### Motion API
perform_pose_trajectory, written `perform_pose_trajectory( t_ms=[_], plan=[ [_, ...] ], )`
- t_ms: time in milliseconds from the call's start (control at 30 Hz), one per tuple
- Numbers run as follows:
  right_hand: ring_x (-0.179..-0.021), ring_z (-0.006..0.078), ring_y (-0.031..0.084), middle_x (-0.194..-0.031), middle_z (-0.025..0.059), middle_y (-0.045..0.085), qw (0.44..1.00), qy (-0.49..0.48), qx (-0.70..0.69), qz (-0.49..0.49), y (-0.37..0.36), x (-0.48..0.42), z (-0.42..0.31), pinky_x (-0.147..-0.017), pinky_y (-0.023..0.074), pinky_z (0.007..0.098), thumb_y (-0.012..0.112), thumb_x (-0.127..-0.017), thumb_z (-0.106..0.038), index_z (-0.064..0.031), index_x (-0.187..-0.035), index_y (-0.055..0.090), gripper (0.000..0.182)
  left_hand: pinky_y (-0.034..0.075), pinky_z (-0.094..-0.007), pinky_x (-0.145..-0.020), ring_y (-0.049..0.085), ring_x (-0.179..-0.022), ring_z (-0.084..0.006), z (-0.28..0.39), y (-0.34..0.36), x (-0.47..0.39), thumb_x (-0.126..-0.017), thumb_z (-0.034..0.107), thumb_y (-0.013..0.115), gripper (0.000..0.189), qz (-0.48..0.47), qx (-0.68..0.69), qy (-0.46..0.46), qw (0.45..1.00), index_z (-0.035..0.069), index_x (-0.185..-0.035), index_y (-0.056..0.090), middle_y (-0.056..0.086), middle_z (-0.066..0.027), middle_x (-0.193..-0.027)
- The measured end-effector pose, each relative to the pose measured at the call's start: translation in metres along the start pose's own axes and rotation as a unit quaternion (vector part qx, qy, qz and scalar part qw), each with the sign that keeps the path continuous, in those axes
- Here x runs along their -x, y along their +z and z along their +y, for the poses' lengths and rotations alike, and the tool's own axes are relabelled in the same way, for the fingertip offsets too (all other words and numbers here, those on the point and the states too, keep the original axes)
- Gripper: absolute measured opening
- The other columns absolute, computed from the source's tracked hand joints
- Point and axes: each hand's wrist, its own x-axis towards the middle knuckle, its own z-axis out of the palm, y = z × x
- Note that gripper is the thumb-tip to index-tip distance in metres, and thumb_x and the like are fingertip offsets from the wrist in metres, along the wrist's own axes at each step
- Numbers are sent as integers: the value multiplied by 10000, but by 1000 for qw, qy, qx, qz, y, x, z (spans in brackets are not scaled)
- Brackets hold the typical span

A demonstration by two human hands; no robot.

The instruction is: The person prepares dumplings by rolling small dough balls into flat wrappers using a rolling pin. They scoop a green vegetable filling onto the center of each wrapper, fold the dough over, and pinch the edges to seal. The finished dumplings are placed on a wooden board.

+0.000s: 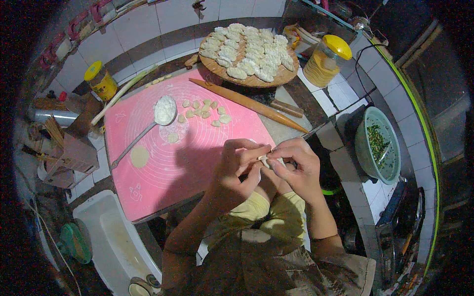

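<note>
Between my left hand [242,168] and my right hand [298,162] is a small dough dumpling [267,161], its edge pinched by the fingers of both. My hands largely cover it, and any filling is hidden. They hover over the near right corner of a pink silicone pastry mat [148,192]. One rolled round wrapper [139,157] lies flat at the mat's left. A single flattened dough piece [173,138] rests near its centre, and several more dough pieces [198,111] are grouped farther back. A long-handled ladle [165,110] full of flour lies across the mat.
A tapered wooden rolling pin [248,103] crosses the mat's right edge. Behind it, a round wooden board [266,84] bears rows of dumplings. A pale green bowl [393,162] of chopped filling stands right. A yellow-lidded jar [326,63], a leek [124,94] and a white sink [111,229] surround the mat.
</note>
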Motion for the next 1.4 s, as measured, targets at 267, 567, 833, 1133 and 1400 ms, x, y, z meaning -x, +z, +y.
perform_pose_trajectory(
  t_ms=[267,567,833,1133,1400],
  plan=[
    [-906,224,625,-928,76,660,997,30,-62,20,7,0,-1,-820,485,323,746,-771,-74,-55,-916,688,158,530,-294,-805,659,-956,-220,-17,15,17,-909,-36,553,198,40,333,-166,927,-1,-1103,571,655,-150,-1011],
    [-897,225,636,-939,94,668,998,25,-56,19,12,0,1,-816,495,332,756,-760,-77,-41,-885,692,145,533,-289,-826,669,-964,-190,-16,17,23,-913,-11,576,162,60,199,-110,972,-9,-1075,589,677,-120,-1037],
    [-987,242,617,-1012,105,663,997,29,-62,27,15,4,2,-879,481,349,769,-738,-72,-37,-923,692,203,538,-280,-806,660,-978,-171,-15,21,23,-897,-28,596,173,96,250,-129,955,-17,-1068,573,672,-145,-1043],
    [-991,275,614,-1085,129,637,992,-72,94,38,21,6,-7,-848,489,353,790,-708,-26,-30,-1078,627,404,509,-309,-892,640,-1056,-228,-20,15,20,-931,-3,553,183,72,217,-124,966,-6,-1112,529,642,-188,-1129],
    [-985,246,612,-1068,118,630,995,-60,72,31,35,1,1,-849,485,339,740,-750,15,-16,-1128,589,408,457,-326,-971,571,-1173,-268,-89,-17,31,-957,90,548,350,39,74,-7,996,-17,-1274,446,542,-198,-1310]
  ],
)
